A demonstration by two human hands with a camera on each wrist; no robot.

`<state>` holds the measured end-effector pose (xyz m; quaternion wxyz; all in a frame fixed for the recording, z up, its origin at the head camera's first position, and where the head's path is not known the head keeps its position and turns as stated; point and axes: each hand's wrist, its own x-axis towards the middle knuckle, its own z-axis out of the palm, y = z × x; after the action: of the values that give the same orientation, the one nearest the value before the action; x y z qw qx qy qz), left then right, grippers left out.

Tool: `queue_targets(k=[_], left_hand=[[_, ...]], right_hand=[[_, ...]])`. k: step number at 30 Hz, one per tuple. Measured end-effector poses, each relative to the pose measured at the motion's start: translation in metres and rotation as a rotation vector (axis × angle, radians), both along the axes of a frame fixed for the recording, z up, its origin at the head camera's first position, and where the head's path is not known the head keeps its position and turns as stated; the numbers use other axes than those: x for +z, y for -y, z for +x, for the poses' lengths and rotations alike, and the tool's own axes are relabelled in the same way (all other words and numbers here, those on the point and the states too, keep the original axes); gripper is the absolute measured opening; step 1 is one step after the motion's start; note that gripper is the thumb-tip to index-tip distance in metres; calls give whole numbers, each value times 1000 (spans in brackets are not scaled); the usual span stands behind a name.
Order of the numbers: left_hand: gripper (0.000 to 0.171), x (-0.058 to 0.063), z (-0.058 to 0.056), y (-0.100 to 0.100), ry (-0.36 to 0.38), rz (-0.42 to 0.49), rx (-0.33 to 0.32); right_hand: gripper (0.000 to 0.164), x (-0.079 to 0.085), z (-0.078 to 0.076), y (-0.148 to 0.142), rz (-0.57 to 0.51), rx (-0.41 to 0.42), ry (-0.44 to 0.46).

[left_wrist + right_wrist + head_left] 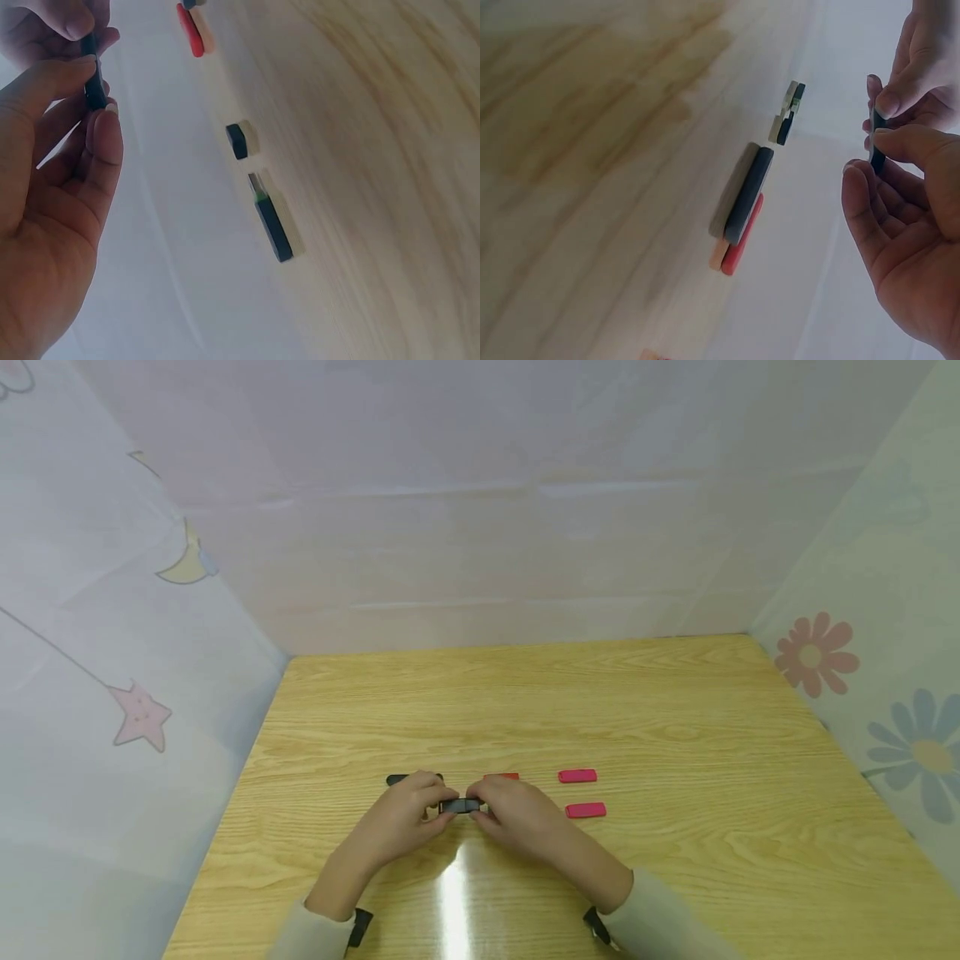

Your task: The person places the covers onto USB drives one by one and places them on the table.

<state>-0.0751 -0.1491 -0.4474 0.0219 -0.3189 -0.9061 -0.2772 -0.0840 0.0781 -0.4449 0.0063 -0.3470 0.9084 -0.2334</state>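
Note:
Both hands meet over the table and hold one dark USB flash drive between them, lying crosswise with a seam near its right part. My left hand pinches its left end between thumb and fingers. The right end is pinched the same way by my right hand. In the left wrist view, another dark USB flash drive lies on the table with its metal plug bare, and a small dark cap sits just off that plug. Fingers hide parts of the held drive's ends.
Beyond the right hand lies a red stick, partly covered; the right wrist view shows a long dark stick beside it. Two pink sticks, one farther and one nearer, lie to the right. Printed cloth walls enclose the wooden table.

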Motion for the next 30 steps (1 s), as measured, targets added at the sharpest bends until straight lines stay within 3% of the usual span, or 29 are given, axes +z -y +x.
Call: queue_targets(k=[11,18,30], left_hand=[[21,-9,5,26,61,-71,67],[20,-14,7,39,79,-83,124],[18,-18,4,52,86,-115,137]], right_hand=[[18,-7,-5,31,91,53,49],[14,-11,-8,53,143,70,27],[10,-15,-8,74,245,63,8]])
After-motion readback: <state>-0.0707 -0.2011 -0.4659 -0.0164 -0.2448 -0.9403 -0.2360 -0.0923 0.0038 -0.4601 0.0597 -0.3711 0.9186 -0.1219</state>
